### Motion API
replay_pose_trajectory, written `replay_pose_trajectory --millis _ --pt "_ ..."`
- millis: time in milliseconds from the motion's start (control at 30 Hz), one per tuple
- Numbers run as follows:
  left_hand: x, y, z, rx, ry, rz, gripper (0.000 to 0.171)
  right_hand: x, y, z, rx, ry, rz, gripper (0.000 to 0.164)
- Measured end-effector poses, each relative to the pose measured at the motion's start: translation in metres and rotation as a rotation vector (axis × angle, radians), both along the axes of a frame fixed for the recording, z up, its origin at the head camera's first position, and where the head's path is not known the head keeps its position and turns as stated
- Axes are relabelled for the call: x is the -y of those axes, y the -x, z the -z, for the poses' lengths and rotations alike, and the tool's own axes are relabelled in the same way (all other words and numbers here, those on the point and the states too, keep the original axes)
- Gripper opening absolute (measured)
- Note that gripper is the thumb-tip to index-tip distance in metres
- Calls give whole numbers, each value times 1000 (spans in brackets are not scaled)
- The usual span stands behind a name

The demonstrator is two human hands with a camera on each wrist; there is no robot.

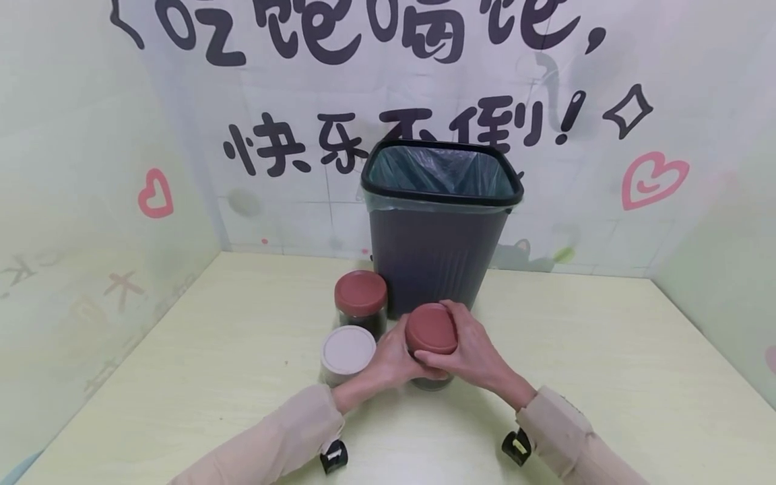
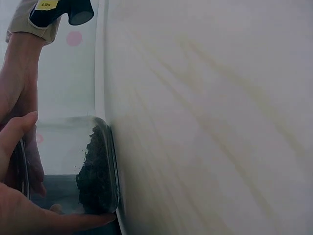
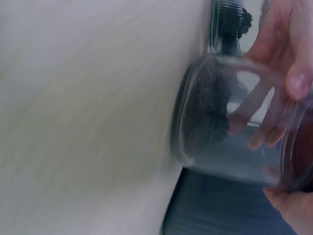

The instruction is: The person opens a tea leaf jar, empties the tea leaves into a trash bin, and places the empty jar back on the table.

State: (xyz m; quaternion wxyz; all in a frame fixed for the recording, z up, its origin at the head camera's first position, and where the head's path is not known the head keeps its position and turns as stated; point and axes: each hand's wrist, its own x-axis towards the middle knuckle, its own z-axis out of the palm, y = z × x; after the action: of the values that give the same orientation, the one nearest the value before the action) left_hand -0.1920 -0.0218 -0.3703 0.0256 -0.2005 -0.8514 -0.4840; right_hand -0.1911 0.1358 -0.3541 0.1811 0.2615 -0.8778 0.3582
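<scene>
A clear jar (image 3: 210,117) with a red lid (image 1: 432,329) stands on the table in front of the bin, dark, crumbly contents lying at its bottom. My left hand (image 1: 397,357) grips its upper part from the left. From the right, my right hand (image 1: 475,350) grips it around the lid, the thumb on the near side. In the left wrist view the same jar (image 2: 58,147) shows its base at the table surface. Left of my hands are a second red-lidded jar (image 1: 360,294) and, nearer, a white-lidded container (image 1: 348,351), partly hidden by my left arm.
A dark bin (image 1: 436,249) with a black rim and a thin liner stands behind the jars, against the back wall. The pale table (image 1: 606,377) stretches to both sides. Printed sheeting (image 1: 279,215) covers the walls around it.
</scene>
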Motion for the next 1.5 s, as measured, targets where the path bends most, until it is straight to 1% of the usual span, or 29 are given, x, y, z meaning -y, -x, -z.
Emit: replay_pose_trajectory --millis 133,300,400,467,533,567,700,767,867,1000,1167,1333,1400,1433,1500 --pt "3 1 1 11 0 16 85 -6 6 -1 54 -9 -100 70" --pt "7 4 1 28 -3 68 85 -13 12 -4 144 -28 -198 69" --pt "9 4 1 46 -9 89 85 -14 11 -6 186 -51 -204 75" --pt "9 4 1 53 -14 92 86 -13 8 -6 199 -49 -171 83" --pt "9 4 0 63 -17 89 88 -9 4 -6 176 -39 -116 90" --pt "8 3 0 65 -16 85 89 -7 3 -5 146 -31 -86 92" --pt "7 1 0 78 -4 61 90 2 0 1 -25 -15 21 92" --pt "7 0 -1 79 1 49 89 5 -1 3 -84 -13 48 88" --pt "7 0 -1 88 -3 44 87 6 -2 3 -101 -13 54 82" --pt "9 2 0 106 -20 65 86 4 -1 0 -46 -32 14 77" --pt "11 3 -1 116 -32 92 86 -3 1 -9 77 -52 -97 74" --pt "12 3 -2 116 -22 97 87 -11 2 -15 158 -93 -195 76" --pt "12 3 -3 117 -22 96 87 -12 1 -16 173 -99 -210 79" --pt "12 3 -3 119 -23 95 87 -11 0 -17 180 -98 -202 81" --pt "12 3 -3 120 -26 95 87 -9 -1 -16 168 -89 -163 86"
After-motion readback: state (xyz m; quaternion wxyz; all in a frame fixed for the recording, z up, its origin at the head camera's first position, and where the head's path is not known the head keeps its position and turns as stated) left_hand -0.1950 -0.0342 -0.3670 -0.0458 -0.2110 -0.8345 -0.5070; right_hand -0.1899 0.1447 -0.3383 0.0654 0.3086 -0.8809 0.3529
